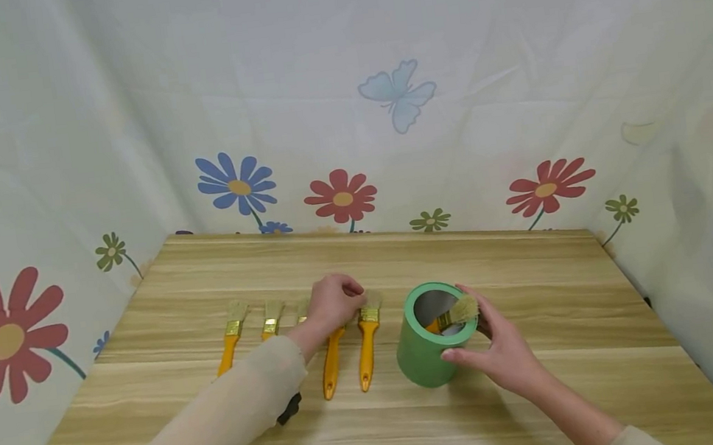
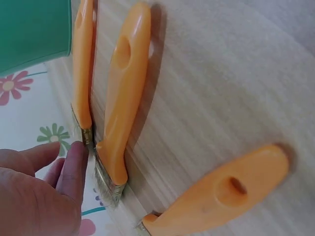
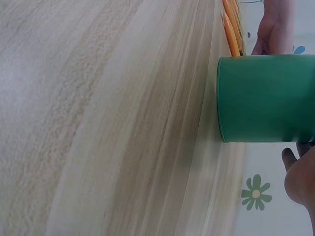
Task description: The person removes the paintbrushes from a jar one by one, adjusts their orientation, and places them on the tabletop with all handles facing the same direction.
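Note:
A green can (image 1: 423, 363) stands upright on the table, with one paintbrush (image 1: 461, 311) inside, its bristles leaning out over the rim. My right hand (image 1: 506, 356) grips the can from the right, thumb on the near side and fingers round the far side. At the bristle end of the rightmost paintbrush (image 1: 368, 347) on the table is my left hand (image 1: 334, 303). In the left wrist view, its fingertips touch or nearly touch that brush's metal band, with thumb and forefinger apart. Just left lies another orange-handled paintbrush (image 2: 125, 88), its bristle end partly behind the hand.
Further left, several more paintbrushes (image 1: 231, 342) lie in a row, bristles away from me, partly covered by my left sleeve (image 1: 220, 417). The wood-grain table (image 1: 553, 406) meets a flower-printed white curtain (image 1: 289, 112) at the back and sides.

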`<state>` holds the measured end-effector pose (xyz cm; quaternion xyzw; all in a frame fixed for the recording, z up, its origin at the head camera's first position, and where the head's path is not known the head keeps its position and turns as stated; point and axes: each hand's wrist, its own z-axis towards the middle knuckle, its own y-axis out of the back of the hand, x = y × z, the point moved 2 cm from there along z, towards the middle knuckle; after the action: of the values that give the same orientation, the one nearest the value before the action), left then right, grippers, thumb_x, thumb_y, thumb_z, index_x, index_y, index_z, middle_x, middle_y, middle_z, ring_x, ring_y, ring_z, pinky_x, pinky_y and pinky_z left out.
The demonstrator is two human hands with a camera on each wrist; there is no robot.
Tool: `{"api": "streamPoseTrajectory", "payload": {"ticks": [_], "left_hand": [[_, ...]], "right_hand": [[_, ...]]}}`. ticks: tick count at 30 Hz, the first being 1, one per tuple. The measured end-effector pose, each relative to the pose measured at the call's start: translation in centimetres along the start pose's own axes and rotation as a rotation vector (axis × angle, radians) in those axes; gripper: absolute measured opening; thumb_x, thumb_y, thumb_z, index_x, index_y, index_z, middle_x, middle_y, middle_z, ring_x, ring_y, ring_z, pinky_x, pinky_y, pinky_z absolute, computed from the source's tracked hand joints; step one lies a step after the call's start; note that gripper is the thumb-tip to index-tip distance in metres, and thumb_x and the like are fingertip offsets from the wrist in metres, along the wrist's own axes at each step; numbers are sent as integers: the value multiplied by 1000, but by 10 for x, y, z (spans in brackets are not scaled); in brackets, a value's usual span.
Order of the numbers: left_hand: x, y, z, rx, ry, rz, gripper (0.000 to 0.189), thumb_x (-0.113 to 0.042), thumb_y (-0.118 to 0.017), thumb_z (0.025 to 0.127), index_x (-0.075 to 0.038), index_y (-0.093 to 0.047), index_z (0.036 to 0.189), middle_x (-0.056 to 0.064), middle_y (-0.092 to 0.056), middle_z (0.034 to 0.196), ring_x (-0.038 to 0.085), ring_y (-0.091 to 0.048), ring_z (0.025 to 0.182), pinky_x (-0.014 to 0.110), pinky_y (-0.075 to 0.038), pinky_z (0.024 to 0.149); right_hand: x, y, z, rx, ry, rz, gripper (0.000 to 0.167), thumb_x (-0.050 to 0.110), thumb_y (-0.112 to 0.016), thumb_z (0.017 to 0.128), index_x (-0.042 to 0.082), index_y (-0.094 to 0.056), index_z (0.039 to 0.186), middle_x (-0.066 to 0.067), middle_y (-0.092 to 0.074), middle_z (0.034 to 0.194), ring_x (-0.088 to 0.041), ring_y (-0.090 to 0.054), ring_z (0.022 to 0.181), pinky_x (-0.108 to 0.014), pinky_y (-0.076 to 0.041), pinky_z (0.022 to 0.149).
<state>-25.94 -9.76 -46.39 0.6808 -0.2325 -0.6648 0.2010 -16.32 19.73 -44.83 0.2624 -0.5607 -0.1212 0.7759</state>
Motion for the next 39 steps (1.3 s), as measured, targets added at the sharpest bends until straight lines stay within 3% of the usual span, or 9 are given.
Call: {"api": "streamPoseTrajectory", "payload": {"ticks": [3,8,16,21,28,33,36,39], "left_hand": [[-1,2,-1,0,0,-9,6,-12,-82,95,-10,-80,100,2,-76,89,14,-68,74,28,-60,67],[-13,10,-8,32,-58,-22,13,-13,-81,96,-7,-80,107,3,-77,95,17,-70,81,29,-61,72],[-39,31,-27,134,-185,-2,35,-18,-83,96,-10,-75,129,5,-76,122,21,-72,110,37,-61,97],[-51,46,-40,201,-265,-20,48,-21,-85,95,-12,-70,140,8,-71,137,25,-69,123,41,-58,104],[-57,58,-52,281,-356,-26,65,-24,-88,92,-13,-62,149,7,-65,146,27,-65,131,45,-56,108],[-56,58,-58,319,-364,-24,77,-26,-92,88,-17,-56,155,3,-59,154,27,-60,138,48,-51,113],[-55,56,-61,335,-358,-24,84,-29,-94,85,-20,-52,158,-1,-55,158,26,-56,142,49,-49,116],[-54,53,-63,347,-369,-30,90,-32,-94,84,-21,-49,161,-3,-51,162,25,-53,146,50,-47,118]], "right_hand": [[1,0,0,1,-3,-3,100,22,-95,84,16,-37,166,-11,-59,152,-32,-59,138,-42,-50,113],[1,0,0,0,-16,-7,101,21,-95,84,18,-36,166,-11,-59,151,-33,-59,138,-49,-50,113],[2,0,-1,1,-16,0,101,21,-95,84,19,-36,166,-12,-58,153,-34,-58,140,-51,-49,114],[2,0,-1,3,-12,8,101,21,-94,84,18,-35,167,-14,-57,154,-37,-56,141,-58,-47,114],[5,1,-3,16,-10,13,103,21,-93,86,15,-31,168,-18,-52,158,-41,-52,144,-60,-47,114],[8,5,-5,27,-19,9,104,22,-92,87,12,-28,169,-19,-46,164,-42,-48,147,-62,-45,115],[9,10,-7,26,-11,4,103,22,-90,89,9,-27,169,-18,-41,168,-42,-46,149,-56,-44,118],[10,16,-8,23,19,10,98,19,-87,92,7,-27,169,-15,-39,169,-39,-43,151,-34,-44,119]]}}
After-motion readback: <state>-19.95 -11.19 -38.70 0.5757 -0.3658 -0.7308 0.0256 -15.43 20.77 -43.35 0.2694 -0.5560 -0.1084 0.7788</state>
